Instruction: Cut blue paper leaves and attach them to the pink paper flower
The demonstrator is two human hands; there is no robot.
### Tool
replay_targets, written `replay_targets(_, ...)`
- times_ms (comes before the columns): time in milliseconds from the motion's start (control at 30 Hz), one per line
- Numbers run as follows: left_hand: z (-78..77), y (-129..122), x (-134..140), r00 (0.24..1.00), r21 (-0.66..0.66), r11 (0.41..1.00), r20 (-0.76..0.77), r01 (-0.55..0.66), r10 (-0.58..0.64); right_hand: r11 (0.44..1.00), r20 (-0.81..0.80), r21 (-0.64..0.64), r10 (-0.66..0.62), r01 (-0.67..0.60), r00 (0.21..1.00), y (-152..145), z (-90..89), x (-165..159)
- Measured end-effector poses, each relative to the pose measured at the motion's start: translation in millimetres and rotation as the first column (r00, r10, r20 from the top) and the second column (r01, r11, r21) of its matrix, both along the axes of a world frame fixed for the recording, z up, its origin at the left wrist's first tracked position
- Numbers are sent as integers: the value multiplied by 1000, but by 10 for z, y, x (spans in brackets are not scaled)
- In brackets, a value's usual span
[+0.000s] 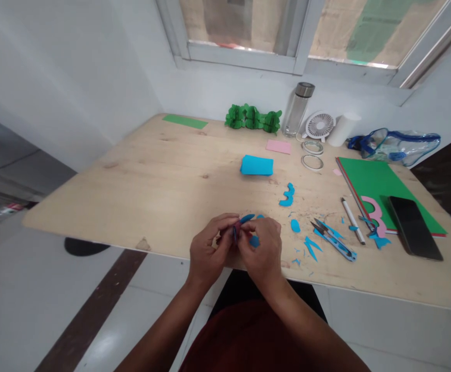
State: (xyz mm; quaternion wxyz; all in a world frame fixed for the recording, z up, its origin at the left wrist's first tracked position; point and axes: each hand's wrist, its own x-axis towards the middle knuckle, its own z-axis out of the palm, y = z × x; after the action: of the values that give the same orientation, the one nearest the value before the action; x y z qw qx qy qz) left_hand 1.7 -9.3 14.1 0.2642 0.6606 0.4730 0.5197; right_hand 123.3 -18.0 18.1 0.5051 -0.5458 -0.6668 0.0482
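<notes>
Tabletop: pale, knotted wood [151,181], set against a white wall [140,57] below a white-framed window [240,59].
Left hand: down at the near edge we go, and the left hand [208,249] has thumb and fingers pinched on a small piece of blue and dark reddish paper [247,218].
Right hand: matching it from the other side — the right hand [264,249] is clamped on that same piece, fingertips almost meeting the left's.
Paper: right between the two hands, a blue end poking out at the top; the fingers cover too much to tell its folds.
Cuttings: just to the right, a rounded blue paper scrap [295,226], with a scalloped blue paper strip [288,195] beyond it.
Snips: blue-handled metal snips [339,246], lying among blue slivers, near a slim white pen [353,221].
Phone: a black slab [415,227], resting partly on a green sheet [372,175].
Back row: ruffled green paper shapes [252,119] — then a clear, silver-capped bottle [297,111] and a round white fan [320,125].
</notes>
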Motion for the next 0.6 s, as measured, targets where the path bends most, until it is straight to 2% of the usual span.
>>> replay_targets(267,-8,-1,-6,1000,-11,1000,16,-5,5,1000,-2,-2,6,-6,1000,-11,-36,29)
replay_targets(600,-25,-18,23,996,-5,1000,84,-8,9,992,-4,119,50,-49,999,19,-43,42)
